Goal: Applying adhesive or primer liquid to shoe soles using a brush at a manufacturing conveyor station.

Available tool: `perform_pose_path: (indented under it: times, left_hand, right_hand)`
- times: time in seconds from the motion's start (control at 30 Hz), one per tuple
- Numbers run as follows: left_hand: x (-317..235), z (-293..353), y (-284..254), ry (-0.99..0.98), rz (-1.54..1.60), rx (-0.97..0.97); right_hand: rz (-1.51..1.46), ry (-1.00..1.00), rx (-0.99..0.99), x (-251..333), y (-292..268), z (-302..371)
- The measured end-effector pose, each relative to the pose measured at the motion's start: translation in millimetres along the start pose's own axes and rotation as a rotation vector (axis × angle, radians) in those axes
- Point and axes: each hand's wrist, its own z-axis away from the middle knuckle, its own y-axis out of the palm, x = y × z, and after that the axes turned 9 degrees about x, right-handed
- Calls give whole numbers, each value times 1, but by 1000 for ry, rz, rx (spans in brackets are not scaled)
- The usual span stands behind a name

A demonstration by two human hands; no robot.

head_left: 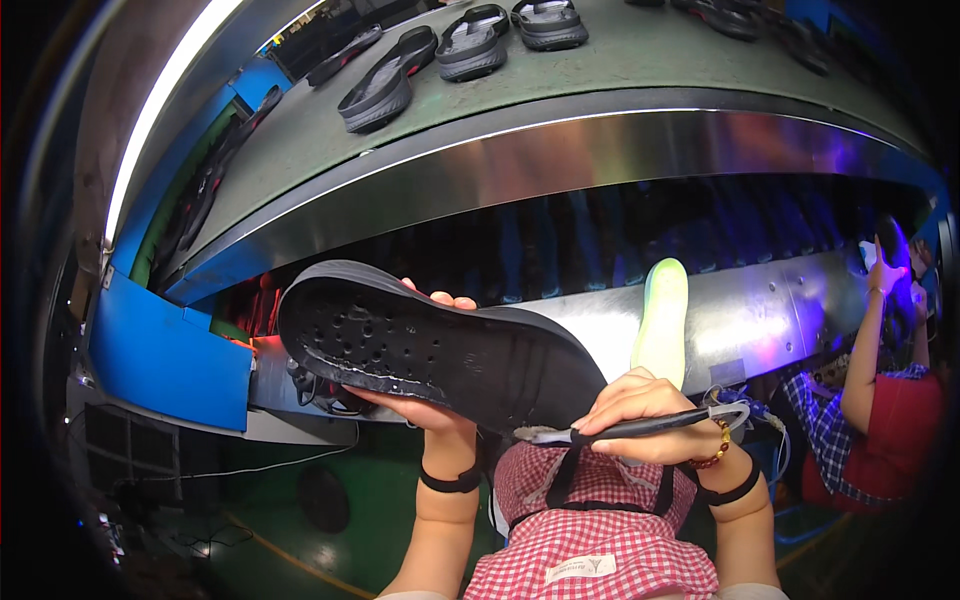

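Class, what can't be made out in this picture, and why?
All in the head view:
Far face of the black sole: turned away from the camera.
Middle of the left hand: hidden behind that sole.
Dark item held by the co-worker: too small, in violet glare, to identify.

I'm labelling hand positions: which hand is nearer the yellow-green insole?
Right. The right hand is just below the yellow-green insole in the picture; the left hand is farther off to its left, holding the black shoe sole.

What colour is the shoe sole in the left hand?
The shoe sole is black, best seen in the head view.
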Motion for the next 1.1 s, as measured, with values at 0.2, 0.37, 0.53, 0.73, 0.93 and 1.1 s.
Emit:
perform_pose_path:
  times: [0.2, 0.37, 0.53, 0.73, 0.93, 1.1]
  left_hand:
    - [-5, -4, -2, 3, -8, 0]
    - [-4, -6, -1, -19, -1, 17]
    - [-11, -12, -3, -101, 57, -23]
    - [-2, -8, 27, -259, -53, -3]
    - [30, 47, 24, -376, 113, -49]
    - [14, 51, -8, -503, 85, -58]
  right_hand:
    - [-417, 69, -253, -5, -4, 6]
    - [-319, -57, -14, -10, -5, 10]
    - [-618, 111, -196, -19, -6, 13]
    - [-1336, 8, -364, -7, 25, 9]
    - [-927, 85, -356, 9, 38, -6]
    - [-569, -79, -44, 13, 16, -7]
